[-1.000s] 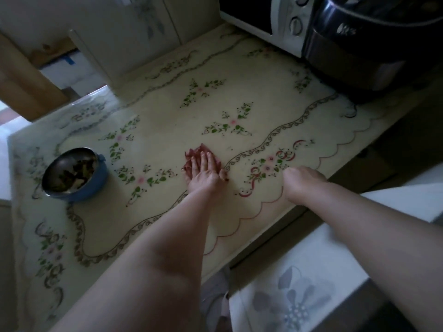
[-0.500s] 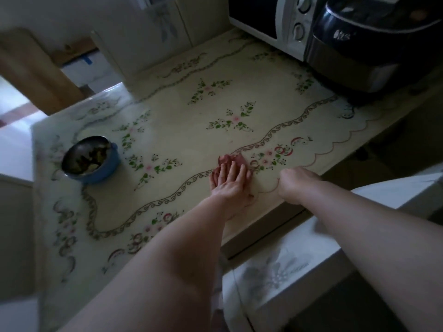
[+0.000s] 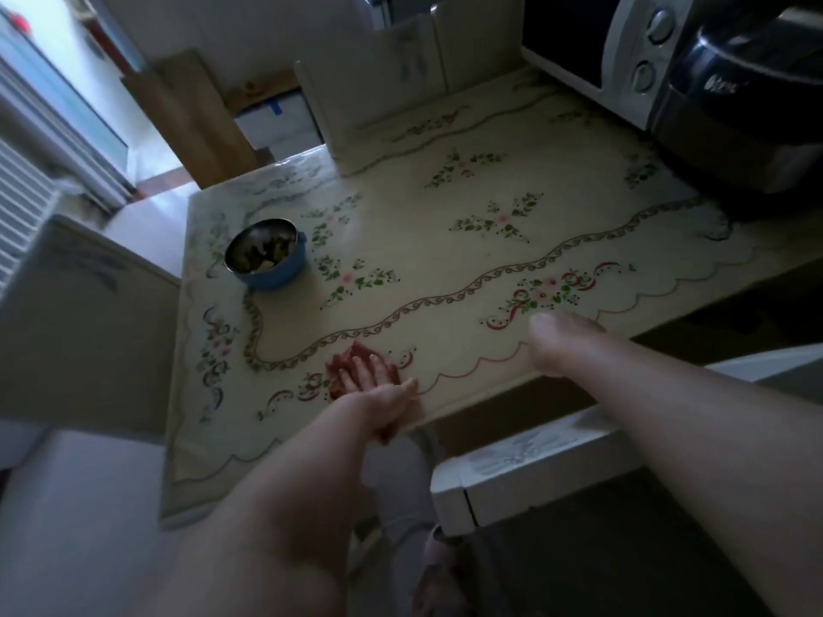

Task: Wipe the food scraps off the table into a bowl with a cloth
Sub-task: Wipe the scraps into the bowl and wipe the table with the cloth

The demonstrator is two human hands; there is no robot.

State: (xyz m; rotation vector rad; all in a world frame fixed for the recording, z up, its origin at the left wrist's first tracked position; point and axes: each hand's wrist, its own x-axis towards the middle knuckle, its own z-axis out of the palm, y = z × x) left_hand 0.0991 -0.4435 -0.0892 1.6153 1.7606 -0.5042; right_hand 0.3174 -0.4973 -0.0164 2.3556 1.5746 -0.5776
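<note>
A red cloth (image 3: 356,365) is pressed flat beneath the extended fingers of the left hand (image 3: 378,391). The right hand (image 3: 556,345) is blurred; its finger state cannot be told. The bowl (image 3: 267,256) is seen well beyond the left fingertips.

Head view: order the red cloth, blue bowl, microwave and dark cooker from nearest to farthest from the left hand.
1. Red cloth, under the left hand at the near table edge.
2. Blue bowl, farther back on the left.
3. Microwave and dark cooker, far right corner; too close to call.

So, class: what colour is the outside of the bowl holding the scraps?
Blue, with a metallic inside; the head view shows the bowl.
</note>
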